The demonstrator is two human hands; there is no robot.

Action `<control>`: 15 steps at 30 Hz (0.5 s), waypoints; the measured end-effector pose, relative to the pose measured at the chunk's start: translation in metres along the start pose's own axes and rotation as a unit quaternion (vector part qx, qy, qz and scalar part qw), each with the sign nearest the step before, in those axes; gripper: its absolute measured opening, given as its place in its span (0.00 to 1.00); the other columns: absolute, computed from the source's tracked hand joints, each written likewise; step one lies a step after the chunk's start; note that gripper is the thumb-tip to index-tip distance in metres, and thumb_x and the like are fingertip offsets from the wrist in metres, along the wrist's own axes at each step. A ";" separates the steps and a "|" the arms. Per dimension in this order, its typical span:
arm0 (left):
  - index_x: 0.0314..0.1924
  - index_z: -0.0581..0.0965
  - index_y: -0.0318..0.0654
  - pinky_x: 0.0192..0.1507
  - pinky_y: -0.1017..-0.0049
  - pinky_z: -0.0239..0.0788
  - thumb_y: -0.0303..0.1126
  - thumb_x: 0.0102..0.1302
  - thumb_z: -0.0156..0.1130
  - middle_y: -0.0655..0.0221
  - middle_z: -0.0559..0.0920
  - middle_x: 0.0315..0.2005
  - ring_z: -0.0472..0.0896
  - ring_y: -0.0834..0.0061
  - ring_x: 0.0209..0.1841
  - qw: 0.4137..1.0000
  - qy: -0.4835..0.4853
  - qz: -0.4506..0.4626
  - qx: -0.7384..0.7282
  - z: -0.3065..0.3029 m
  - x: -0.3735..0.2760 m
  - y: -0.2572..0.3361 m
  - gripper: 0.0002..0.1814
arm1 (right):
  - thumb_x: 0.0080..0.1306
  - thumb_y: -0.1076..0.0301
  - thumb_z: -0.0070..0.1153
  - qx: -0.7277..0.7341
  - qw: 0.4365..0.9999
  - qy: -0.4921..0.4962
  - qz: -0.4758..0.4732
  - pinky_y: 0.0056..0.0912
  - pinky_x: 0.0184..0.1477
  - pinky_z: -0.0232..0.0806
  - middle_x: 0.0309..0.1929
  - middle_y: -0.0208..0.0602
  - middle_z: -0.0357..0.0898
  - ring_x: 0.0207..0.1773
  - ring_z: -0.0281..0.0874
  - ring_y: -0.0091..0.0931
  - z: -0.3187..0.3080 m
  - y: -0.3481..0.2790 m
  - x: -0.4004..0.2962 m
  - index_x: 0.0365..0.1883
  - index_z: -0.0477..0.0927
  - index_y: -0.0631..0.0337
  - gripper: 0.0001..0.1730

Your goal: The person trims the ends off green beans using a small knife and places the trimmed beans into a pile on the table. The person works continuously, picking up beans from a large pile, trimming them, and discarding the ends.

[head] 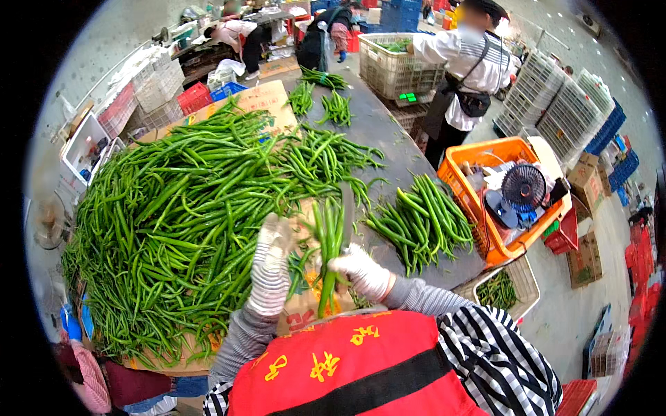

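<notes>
My right hand (359, 271), in a white glove, grips a knife whose blade (347, 213) points away from me. The thumb of that hand presses against a small bunch of long green chilli peppers (329, 234), held upright beside the blade. My left hand (271, 260), in a striped white glove, is raised at the right edge of a large heap of loose green chilli peppers (182, 218). Its fingers point away from me, and I see nothing in them. To the right of the knife lies a neater pile of chilli peppers (424, 223) on the dark tabletop (374, 125).
An orange crate (458, 156) holding a small fan (523, 187) and odds and ends stands at the table's right edge. Below it is a pale crate (528, 275) of chillies. Tied bunches (323, 78) lie at the far end. A co-worker (468, 78) stands by a crate (398, 67).
</notes>
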State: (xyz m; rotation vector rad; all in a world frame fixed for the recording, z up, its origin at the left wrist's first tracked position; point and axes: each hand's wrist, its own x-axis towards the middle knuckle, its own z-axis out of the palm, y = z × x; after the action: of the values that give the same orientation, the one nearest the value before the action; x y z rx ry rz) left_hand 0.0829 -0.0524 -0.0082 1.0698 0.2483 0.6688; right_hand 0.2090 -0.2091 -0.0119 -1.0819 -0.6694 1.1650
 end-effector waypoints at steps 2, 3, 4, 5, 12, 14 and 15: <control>0.67 0.59 0.35 0.65 0.61 0.55 0.45 0.65 0.58 0.54 0.67 0.61 0.65 0.60 0.65 0.999 0.028 -0.009 0.020 -0.018 -0.014 0.000 0.36 | 0.56 0.66 0.56 -0.041 0.996 0.078 -0.031 0.22 0.27 0.62 0.30 0.27 0.75 0.28 0.69 0.17 -0.012 -0.052 -0.024 0.38 0.76 0.58 0.12; 0.65 0.62 0.35 0.64 0.61 0.56 0.45 0.65 0.57 0.55 0.69 0.60 0.67 0.60 0.63 0.999 0.022 -0.022 0.029 -0.024 -0.022 0.005 0.34 | 0.55 0.66 0.57 -0.069 0.993 0.097 -0.016 0.19 0.20 0.58 0.28 0.26 0.75 0.21 0.66 0.15 -0.038 -0.055 -0.029 0.37 0.76 0.58 0.12; 0.65 0.62 0.35 0.64 0.61 0.57 0.45 0.65 0.57 0.56 0.69 0.60 0.67 0.60 0.63 0.999 0.024 -0.022 0.030 -0.036 -0.028 0.001 0.34 | 0.54 0.65 0.59 -0.115 0.976 0.176 -0.054 0.18 0.17 0.54 0.24 0.24 0.73 0.17 0.62 0.14 -0.038 -0.077 -0.036 0.37 0.76 0.58 0.14; 0.65 0.62 0.35 0.63 0.61 0.58 0.45 0.65 0.57 0.56 0.69 0.60 0.67 0.61 0.63 0.999 0.027 -0.019 0.031 -0.050 -0.034 -0.004 0.34 | 0.53 0.64 0.60 -0.160 0.967 0.200 0.007 0.17 0.19 0.55 0.26 0.24 0.73 0.20 0.63 0.13 -0.053 -0.097 -0.046 0.38 0.76 0.58 0.15; 0.59 0.68 0.38 0.58 0.63 0.63 0.44 0.66 0.57 0.65 0.76 0.52 0.74 0.67 0.55 0.994 0.091 -0.048 0.026 -0.074 -0.058 -0.015 0.26 | 0.50 0.74 0.60 -0.334 0.913 0.221 -0.073 0.24 0.43 0.64 0.39 0.26 0.76 0.39 0.71 0.22 -0.188 -0.124 -0.055 0.54 0.72 0.63 0.29; 0.58 0.69 0.39 0.58 0.63 0.63 0.43 0.66 0.56 0.65 0.76 0.52 0.74 0.67 0.55 0.994 0.089 -0.057 0.018 -0.075 -0.058 -0.019 0.25 | 0.47 0.73 0.61 -0.513 0.829 0.219 -0.038 0.25 0.42 0.65 0.34 0.29 0.78 0.38 0.72 0.22 -0.225 -0.113 -0.054 0.50 0.75 0.63 0.28; 0.58 0.69 0.40 0.58 0.64 0.63 0.43 0.66 0.56 0.65 0.76 0.52 0.74 0.67 0.55 0.994 0.092 -0.058 0.018 -0.076 -0.059 -0.019 0.24 | 0.46 0.69 0.63 -0.532 0.821 0.208 -0.010 0.29 0.44 0.67 0.34 0.36 0.80 0.39 0.76 0.27 -0.225 -0.106 -0.045 0.47 0.76 0.64 0.27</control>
State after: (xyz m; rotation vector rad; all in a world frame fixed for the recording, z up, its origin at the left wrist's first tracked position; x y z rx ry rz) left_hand 0.0067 -0.0394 -0.0684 1.0201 0.4796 0.6599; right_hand 0.4322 -0.3254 0.0069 -2.1811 -0.9964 0.4122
